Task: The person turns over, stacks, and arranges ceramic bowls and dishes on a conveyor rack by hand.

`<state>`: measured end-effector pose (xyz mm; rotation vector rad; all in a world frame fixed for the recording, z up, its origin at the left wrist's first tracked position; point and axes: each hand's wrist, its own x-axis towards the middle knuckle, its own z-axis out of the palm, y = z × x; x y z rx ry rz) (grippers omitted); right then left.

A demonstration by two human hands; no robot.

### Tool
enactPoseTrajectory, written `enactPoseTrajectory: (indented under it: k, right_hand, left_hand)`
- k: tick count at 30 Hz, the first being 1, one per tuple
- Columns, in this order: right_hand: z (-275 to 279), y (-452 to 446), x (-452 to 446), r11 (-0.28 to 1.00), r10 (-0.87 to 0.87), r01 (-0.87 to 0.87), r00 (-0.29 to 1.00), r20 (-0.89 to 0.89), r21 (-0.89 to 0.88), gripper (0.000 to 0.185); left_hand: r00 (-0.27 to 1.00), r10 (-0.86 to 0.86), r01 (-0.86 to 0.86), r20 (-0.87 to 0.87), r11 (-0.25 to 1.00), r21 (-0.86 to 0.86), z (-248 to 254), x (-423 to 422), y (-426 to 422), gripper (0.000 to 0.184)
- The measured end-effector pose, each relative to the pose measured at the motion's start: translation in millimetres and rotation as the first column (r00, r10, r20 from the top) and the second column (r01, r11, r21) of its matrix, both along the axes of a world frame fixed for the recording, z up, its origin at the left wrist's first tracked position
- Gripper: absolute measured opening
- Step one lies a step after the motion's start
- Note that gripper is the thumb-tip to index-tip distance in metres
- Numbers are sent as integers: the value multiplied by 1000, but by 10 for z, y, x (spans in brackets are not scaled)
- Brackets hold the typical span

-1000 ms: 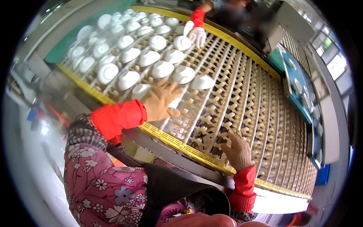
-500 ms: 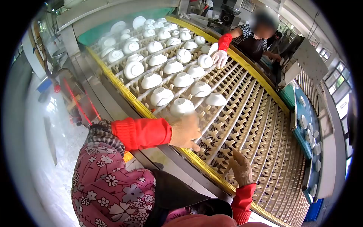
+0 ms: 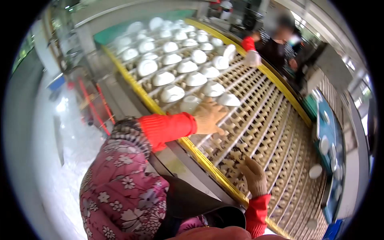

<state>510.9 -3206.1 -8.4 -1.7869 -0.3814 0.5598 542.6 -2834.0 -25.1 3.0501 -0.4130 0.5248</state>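
My left hand [image 3: 211,116], in a tan glove with a red cuff, is over the conveyor with fingers spread. It lies right beside an upturned white bowl [image 3: 189,104] in the nearest row and partly covers it; whether they touch I cannot tell. Another white bowl [image 3: 229,100] sits just beyond its fingertips. Nearer to me, my gloved right hand [image 3: 255,176] hovers above the pegged conveyor [image 3: 256,120], fingers extended and thumb apart, holding nothing visible. Several more white bowls, mostly upside down, stand in rows toward the far left, such as one bowl [image 3: 172,93].
Yellow rails [image 3: 200,157] edge the conveyor. Across it, a co-worker's gloved hand [image 3: 252,59] is near the far rail. At right, a blue-green belt [image 3: 329,120] carries several white pieces, and a white disc [image 3: 315,171] is at the conveyor's right side. Steam hangs at the far left.
My left hand has moved away from me toward the bowls, its fingers more spread. The co-worker's hand has shifted off the bowls toward the far rail. The view has tilted slightly.
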Motion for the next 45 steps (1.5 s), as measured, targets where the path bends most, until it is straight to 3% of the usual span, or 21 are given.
enactPoseTrajectory:
  k: [2,5,13,16,18,19,20,21,22,24,29,30,31,34,36,38,39,40,43,44,45]
  right_hand:
    - [40,-18,-66,999,-38,43,989,140,-32,54]
    - [-103,-154,-8,1000,-1,1,996,88,-4,50]
    - [-251,-297,88,1000,-7,4,990,141,15,43]
    - [-511,-417,112,998,0,16,963,268,-56,47]
    - [-133,-318,18,967,140,-57,934,329,-248,53]
    - [-88,-322,-41,976,96,-36,956,276,-213,54]
    - [-58,-314,-86,984,60,-20,973,222,-176,54]
    - [-175,-260,-158,993,13,12,977,211,-117,55]
    - [28,-185,-237,991,17,3,989,147,-136,56]
    - [138,-142,-311,993,-15,23,997,73,-114,56]
    - [-251,-299,-206,978,23,28,969,244,-205,50]
    - [-232,-274,-219,972,25,37,966,258,-231,47]
    - [-191,-300,-222,972,29,29,970,240,-233,51]
    - [-206,-386,-203,976,47,6,970,239,-219,51]
    - [-158,-362,-247,981,55,-6,968,244,-195,50]
    - [-123,-380,-261,989,44,-16,981,188,-149,50]
    - [-150,-392,-234,986,55,-30,987,148,-166,49]
    - [-141,-410,-243,974,76,-14,961,266,-226,50]
    - [-77,-444,-302,983,4,15,995,102,-183,51]
    - [-195,-506,-285,984,40,4,969,244,-176,50]
    - [-178,-520,-277,987,44,-2,964,263,-158,50]
  left_hand:
    - [989,90,-83,-118,995,60,207,-22,1,93]
    - [985,134,-114,-104,977,178,142,22,33,97]
    - [943,202,-122,-265,950,289,159,85,-80,77]
    - [974,150,-86,-168,936,342,117,-5,-94,70]
    - [992,92,-71,-83,972,225,-14,-14,-26,66]
    - [991,95,-82,-90,986,146,-122,24,35,65]
    - [972,109,-85,-210,989,120,27,-55,27,62]
    - [964,130,-88,-234,980,180,-88,18,89,59]
    - [983,132,-99,-127,968,232,-86,-37,107,63]
    - [976,120,-85,-181,978,191,14,-102,116,60]
    - [971,114,-83,-212,985,152,97,-123,91,64]
    - [967,122,-89,-222,984,154,108,-145,88,65]
    - [992,91,-84,-91,994,75,58,-170,63,71]
    - [947,165,-227,-274,951,-212,449,-65,-85,83]
    - [983,175,-182,-51,939,-293,594,-47,-101,97]
    - [980,179,-200,-91,906,-372,615,347,2,103]
    - [973,192,-226,-126,890,-395,565,502,37,105]
    - [966,204,-254,-161,873,-416,513,659,72,108]
    - [932,229,-325,-281,869,-372,485,794,-11,110]
    - [920,233,-341,-315,873,-348,516,786,-60,111]
    - [926,224,-323,-304,887,-330,486,782,-83,111]
